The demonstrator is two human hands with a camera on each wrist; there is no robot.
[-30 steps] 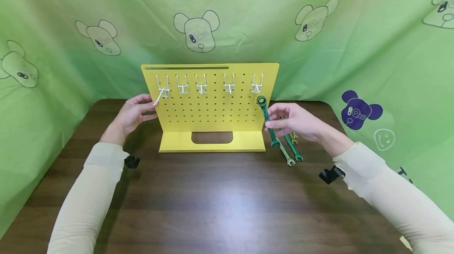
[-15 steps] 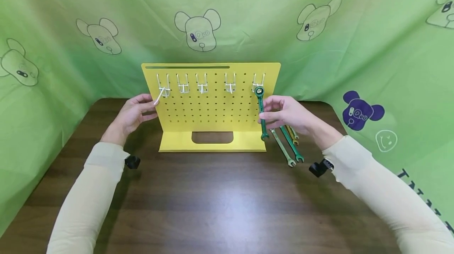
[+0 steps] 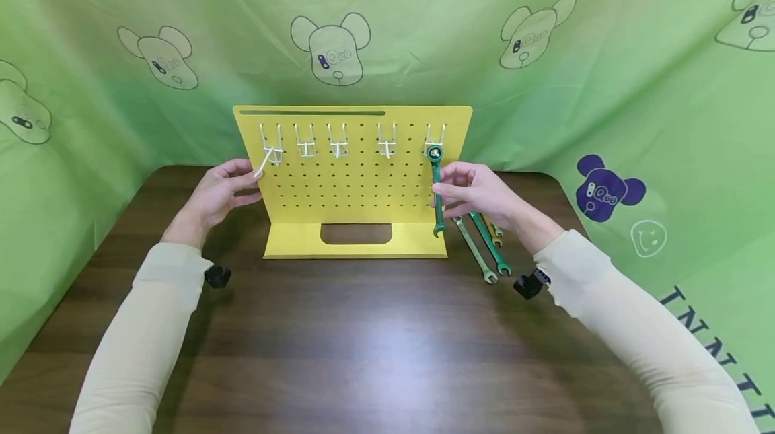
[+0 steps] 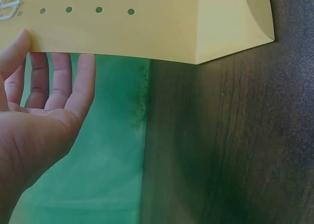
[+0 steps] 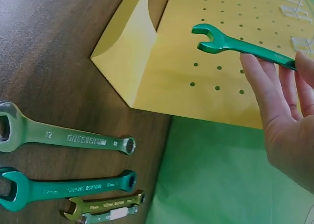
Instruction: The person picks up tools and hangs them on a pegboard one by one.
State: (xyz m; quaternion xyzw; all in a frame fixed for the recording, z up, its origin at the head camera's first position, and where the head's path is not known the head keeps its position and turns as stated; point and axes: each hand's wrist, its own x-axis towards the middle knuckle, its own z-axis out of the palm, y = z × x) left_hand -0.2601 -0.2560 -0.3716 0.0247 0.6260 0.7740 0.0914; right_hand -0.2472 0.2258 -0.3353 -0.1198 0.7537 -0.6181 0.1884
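Note:
My right hand (image 3: 478, 192) pinches a dark green combination wrench (image 3: 437, 198) between thumb and fingers. The wrench stands nearly upright, its ring end overlapping the rightmost white hook (image 3: 434, 134) in the head view. In the right wrist view its open jaw end (image 5: 213, 40) points away from the hand, in front of the yellow pegboard (image 5: 181, 94). At the board's left edge, my left hand (image 4: 44, 101) holds on with the thumb on the front face and the other fingers behind. A longer white hook (image 3: 264, 161) sticks out near that thumb.
On the wooden table (image 3: 339, 340), right of the board, lie several more wrenches: a pale green one (image 5: 73, 136), a teal one (image 5: 73, 187), and smaller ones including a yellowish one (image 5: 105, 204). More white hooks (image 3: 338, 145) line the board's upper part. Green cloth (image 3: 424, 37) hangs behind.
My right hand has carried the green wrench leftward and up, from beside the board's right edge to the rightmost hook, and the wrench is now more upright. The left hand keeps its place on the board.

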